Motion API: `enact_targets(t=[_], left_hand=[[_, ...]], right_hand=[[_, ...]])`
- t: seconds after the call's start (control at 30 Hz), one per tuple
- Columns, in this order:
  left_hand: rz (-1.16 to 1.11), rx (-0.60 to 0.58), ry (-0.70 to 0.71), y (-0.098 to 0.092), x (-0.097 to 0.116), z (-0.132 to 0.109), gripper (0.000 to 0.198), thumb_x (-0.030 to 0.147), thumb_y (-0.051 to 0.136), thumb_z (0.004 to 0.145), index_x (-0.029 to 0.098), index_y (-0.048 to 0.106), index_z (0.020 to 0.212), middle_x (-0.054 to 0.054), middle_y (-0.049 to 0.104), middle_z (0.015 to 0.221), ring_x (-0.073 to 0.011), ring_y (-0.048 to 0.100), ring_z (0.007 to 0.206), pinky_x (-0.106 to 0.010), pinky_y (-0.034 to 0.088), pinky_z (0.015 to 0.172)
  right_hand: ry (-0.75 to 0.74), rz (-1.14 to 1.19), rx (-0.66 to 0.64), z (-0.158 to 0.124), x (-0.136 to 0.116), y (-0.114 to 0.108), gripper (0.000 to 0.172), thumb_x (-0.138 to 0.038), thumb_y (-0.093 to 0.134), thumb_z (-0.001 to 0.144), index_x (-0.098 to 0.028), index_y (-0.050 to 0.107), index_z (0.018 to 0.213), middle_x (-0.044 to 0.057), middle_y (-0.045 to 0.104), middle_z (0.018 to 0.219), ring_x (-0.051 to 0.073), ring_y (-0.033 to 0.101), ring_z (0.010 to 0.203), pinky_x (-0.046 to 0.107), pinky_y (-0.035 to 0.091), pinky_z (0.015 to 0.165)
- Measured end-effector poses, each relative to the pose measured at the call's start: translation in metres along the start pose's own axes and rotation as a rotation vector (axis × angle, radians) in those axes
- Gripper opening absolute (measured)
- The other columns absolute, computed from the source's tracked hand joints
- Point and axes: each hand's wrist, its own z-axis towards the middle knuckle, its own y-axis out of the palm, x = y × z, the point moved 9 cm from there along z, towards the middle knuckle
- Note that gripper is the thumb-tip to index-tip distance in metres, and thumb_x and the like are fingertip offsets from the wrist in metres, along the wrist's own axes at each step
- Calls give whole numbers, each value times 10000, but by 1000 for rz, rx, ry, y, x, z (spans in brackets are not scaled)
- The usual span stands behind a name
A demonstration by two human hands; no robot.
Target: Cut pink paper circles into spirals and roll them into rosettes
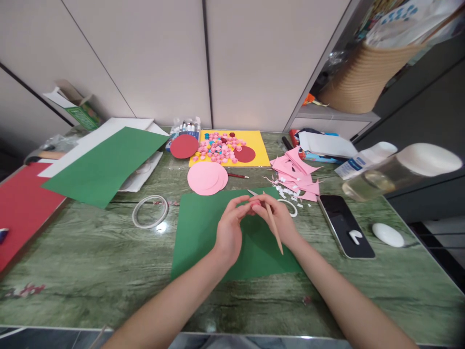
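Note:
My left hand (pixel 230 230) and my right hand (pixel 278 215) meet fingertip to fingertip above a green paper sheet (pixel 203 242). Pinched between them is a small pink piece (pixel 255 203), mostly covered by the fingers; it looks like a rolled paper bit. A tapered wooden stick (pixel 275 230) lies slanted through my right hand. A pale pointed tip (pixel 252 192) shows beyond the fingers; I cannot tell whether it belongs to the stick. Past the sheet's far edge lie several pink paper circles (pixel 207 178).
Pink, blue and yellow rolled bits (pixel 220 148) cover a yellow sheet (pixel 259 145). To the right are pink scraps (pixel 296 169), a phone (pixel 345 228), a white oval case (pixel 388 235) and a leaning bottle (pixel 374 182). Tape roll (pixel 150 212) and papers (pixel 105 165) lie left.

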Motion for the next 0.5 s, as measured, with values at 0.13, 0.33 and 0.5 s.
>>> enact_targets(t=[0.13, 0.33, 0.5], left_hand=[[-47, 7, 26, 0, 0, -4, 241, 210, 583, 665, 145, 607, 896, -59, 645, 941, -201, 571, 945, -322, 351, 905], [-117, 32, 45, -2, -3, -9, 259, 227, 568, 698, 151, 600, 944, -66, 627, 970, -201, 548, 975, -322, 346, 902], [-174, 32, 54, -1, -4, -11, 256, 218, 568, 699, 151, 606, 943, -67, 616, 973, -186, 540, 970, -303, 357, 889]], right_hand=[[-34, -44, 69, -5, -8, 0, 158, -355, 574, 796, -232, 618, 885, 5, 616, 751, 159, 578, 675, 291, 480, 643], [-70, 51, 119, -11, -14, 5, 170, -343, 548, 821, -218, 603, 922, 18, 645, 855, 97, 498, 536, 242, 449, 541], [-60, 114, 165, -14, -8, 8, 180, -352, 543, 824, -221, 590, 939, 31, 651, 853, 103, 464, 529, 223, 387, 464]])
